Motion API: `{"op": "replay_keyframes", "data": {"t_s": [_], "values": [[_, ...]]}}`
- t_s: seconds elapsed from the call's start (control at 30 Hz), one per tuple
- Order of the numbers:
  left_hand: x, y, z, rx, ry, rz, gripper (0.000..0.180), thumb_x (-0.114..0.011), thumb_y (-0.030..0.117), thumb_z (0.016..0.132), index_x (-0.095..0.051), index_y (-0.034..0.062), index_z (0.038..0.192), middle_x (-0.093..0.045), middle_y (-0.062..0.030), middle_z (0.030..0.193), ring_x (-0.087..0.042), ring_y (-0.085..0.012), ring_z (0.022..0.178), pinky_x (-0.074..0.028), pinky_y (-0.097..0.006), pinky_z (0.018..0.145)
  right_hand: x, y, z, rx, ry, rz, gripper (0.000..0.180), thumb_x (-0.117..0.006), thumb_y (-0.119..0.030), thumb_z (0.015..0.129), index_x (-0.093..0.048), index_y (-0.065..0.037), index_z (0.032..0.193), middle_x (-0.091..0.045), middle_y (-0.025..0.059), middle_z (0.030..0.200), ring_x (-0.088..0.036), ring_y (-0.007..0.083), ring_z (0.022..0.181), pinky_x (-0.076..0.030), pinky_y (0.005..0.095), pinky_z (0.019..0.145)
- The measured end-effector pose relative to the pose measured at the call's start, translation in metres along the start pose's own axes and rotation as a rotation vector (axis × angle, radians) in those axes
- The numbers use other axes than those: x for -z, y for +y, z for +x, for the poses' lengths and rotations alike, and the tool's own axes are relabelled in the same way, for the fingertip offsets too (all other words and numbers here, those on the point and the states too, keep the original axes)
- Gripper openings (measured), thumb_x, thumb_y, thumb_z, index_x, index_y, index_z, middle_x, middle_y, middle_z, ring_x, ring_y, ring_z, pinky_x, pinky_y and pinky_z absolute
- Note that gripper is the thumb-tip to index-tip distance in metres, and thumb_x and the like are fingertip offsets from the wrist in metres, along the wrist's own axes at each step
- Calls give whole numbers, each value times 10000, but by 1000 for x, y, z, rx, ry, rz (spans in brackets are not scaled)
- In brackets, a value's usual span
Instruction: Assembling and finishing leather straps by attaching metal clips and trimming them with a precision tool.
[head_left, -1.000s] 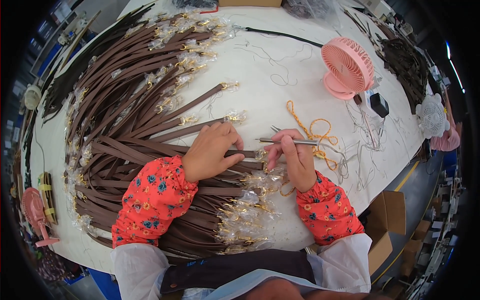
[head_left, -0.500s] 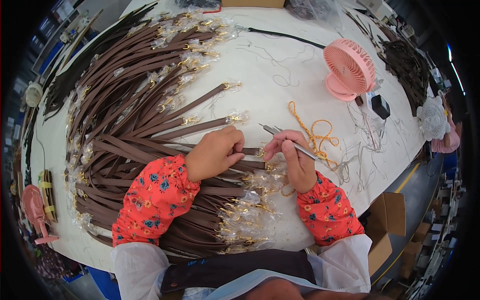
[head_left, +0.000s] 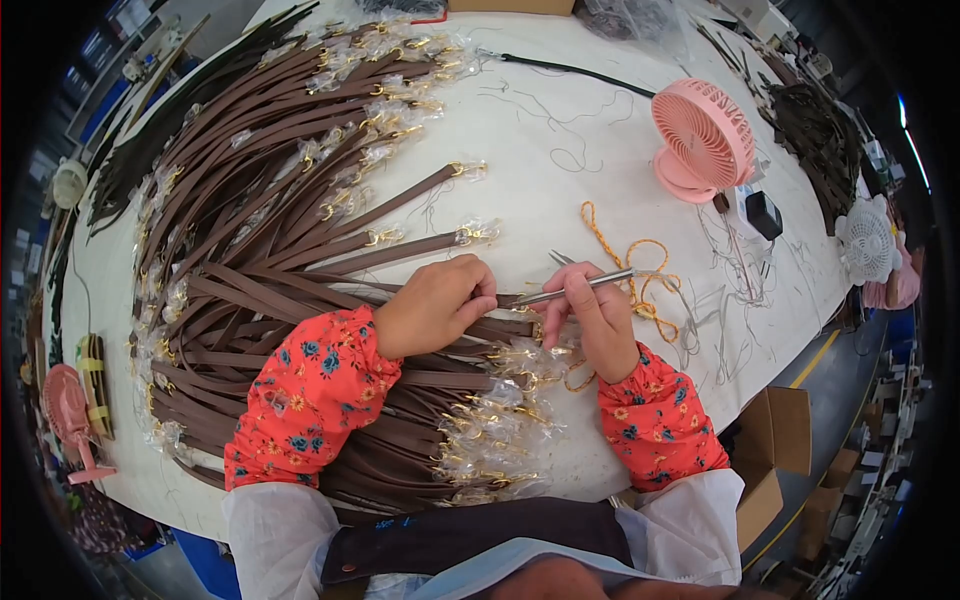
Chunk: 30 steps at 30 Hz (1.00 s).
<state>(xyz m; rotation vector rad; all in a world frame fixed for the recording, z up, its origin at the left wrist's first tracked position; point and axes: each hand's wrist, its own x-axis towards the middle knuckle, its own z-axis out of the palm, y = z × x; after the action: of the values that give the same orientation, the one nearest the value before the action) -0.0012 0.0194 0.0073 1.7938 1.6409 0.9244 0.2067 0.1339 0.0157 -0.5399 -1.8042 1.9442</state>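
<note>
My left hand [head_left: 440, 303] is closed, thumb and fingers pinching the end part of a brown strap [head_left: 507, 300] close to its gold clasp. In my right hand [head_left: 592, 318] is a slim silver pen-like tool [head_left: 600, 281], held between thumb and fingers. Its thin tip points left and reaches the strap end beside my left fingertips. A second short metal tip [head_left: 561, 258] sticks out above my right fingers; I cannot tell whether it belongs to the same tool. Many brown straps [head_left: 240, 350] lie under and around my left forearm, their gold clasps [head_left: 490, 430] wrapped in clear plastic.
A pink fan [head_left: 702, 140] stands at the back right, beside a white box with a black plug [head_left: 763, 214]. An orange cord [head_left: 640, 270] and loose threads [head_left: 560, 130] lie on the white table. An open cardboard box [head_left: 780, 440] is below the table's right edge.
My right hand has turned the silver tool, so its tip now points at the strap end instead of up and away to the left. My left hand has barely moved.
</note>
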Motion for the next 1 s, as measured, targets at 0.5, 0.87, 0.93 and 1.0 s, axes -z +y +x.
{"op": "replay_keyframes", "data": {"t_s": [0.5, 0.87, 0.93, 1.0], "values": [[-5, 9, -2, -60, 16, 204, 123, -610, 42, 858, -513, 35, 932, -523, -132, 914, -568, -336, 815, -462, -401, 687, -2, 1, 1, -28, -2, -1, 381, -371, -319, 1054, -520, 31, 1035, -592, 70, 713, -596, 122, 602, -508, 266, 731], [-7, 7, -1, -63, 61, 198, 131, -619, 52, 853, -513, 34, 927, -549, -126, 890, -572, -336, 806, -462, -404, 688, -1, 3, 0, -37, -12, 2, 374, -391, -311, 1051, -529, 36, 1030, -598, 80, 733, -602, 128, 603, -483, 226, 593], [-7, 8, 0, -47, 54, 191, 133, -622, 53, 851, -514, 34, 925, -551, -127, 890, -573, -335, 806, -463, -404, 689, -1, 3, 0, -35, -17, -38, 375, -390, -310, 1051, -530, 37, 1027, -599, 79, 735, -606, 126, 604, -484, 227, 595], [-7, 8, 0, -47, 57, 190, 134, -624, 54, 850, -514, 34, 924, -552, -126, 889, -574, -333, 807, -463, -403, 689, -1, 3, 0, -38, -14, -24, 376, -389, -309, 1051, -532, 38, 1027, -599, 78, 733, -607, 124, 603, -484, 226, 595]]}}
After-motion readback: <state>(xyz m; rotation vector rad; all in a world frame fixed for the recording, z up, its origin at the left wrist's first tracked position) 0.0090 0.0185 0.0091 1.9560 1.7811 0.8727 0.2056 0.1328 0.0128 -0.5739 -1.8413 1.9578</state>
